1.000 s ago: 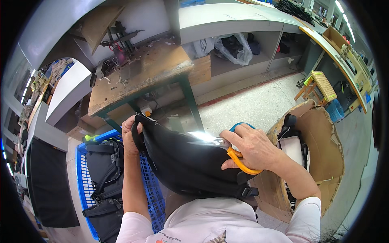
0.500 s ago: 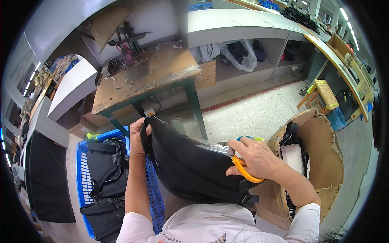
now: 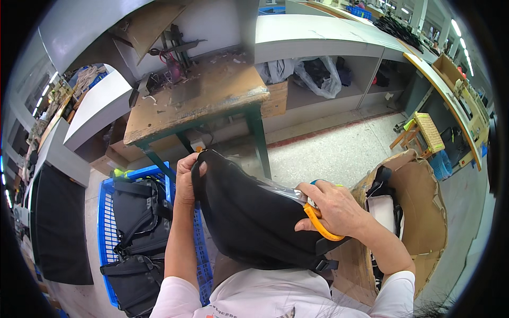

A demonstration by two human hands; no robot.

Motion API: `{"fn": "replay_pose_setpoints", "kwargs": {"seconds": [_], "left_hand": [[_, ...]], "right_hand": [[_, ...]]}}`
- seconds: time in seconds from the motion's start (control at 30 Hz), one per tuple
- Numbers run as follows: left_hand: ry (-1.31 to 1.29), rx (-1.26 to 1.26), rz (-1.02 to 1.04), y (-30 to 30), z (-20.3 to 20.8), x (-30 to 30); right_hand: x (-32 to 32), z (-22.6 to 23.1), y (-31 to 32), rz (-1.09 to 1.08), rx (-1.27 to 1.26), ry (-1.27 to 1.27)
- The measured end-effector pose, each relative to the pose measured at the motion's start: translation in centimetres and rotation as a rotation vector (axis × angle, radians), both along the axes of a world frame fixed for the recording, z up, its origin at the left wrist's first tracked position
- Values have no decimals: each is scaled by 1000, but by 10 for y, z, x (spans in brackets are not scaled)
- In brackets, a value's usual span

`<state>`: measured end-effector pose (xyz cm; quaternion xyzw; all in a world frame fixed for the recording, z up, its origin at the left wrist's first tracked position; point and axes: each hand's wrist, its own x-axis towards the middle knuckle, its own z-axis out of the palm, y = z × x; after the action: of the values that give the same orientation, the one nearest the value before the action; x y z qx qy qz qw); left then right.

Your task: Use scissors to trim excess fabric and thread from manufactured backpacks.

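A black bag [image 3: 244,212] with straps and a buckle lies across my lap. My left hand [image 3: 187,177] is closed on the bag's upper left end, by a strap loop. In my right hand [image 3: 331,209] is a pair of scissors with orange handles [image 3: 321,225]. The blades [image 3: 278,190] point left along the bag's upper edge and look nearly closed. My right fingers also rest against the bag's right side. Whether the blades touch a thread is too small to make out.
At my left stands a blue plastic basket [image 3: 107,233] holding several black bags [image 3: 139,212]. An open cardboard box [image 3: 424,212] with black and white items is at my right. Ahead is a worn wooden table [image 3: 212,95] with a small machine [image 3: 175,63]. A wicker-topped stool [image 3: 427,132] stands farther right.
The whole view has shifted slightly. The bag's left end is tilted a little differently in my left hand. Both hands keep their hold, and the scissors stay along the bag's edge.
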<state>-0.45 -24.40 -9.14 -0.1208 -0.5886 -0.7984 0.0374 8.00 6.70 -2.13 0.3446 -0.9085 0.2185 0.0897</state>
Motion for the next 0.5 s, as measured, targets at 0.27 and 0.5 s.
{"fn": "replay_pose_setpoints", "kwargs": {"seconds": [0.27,0.5], "left_hand": [[13,-14,-50,0,10,2],[-21,-141,13,24,58,16]], "right_hand": [[-3,-9,3,-1,12,-89],[-6,17,8,-164,-48,-115]]}}
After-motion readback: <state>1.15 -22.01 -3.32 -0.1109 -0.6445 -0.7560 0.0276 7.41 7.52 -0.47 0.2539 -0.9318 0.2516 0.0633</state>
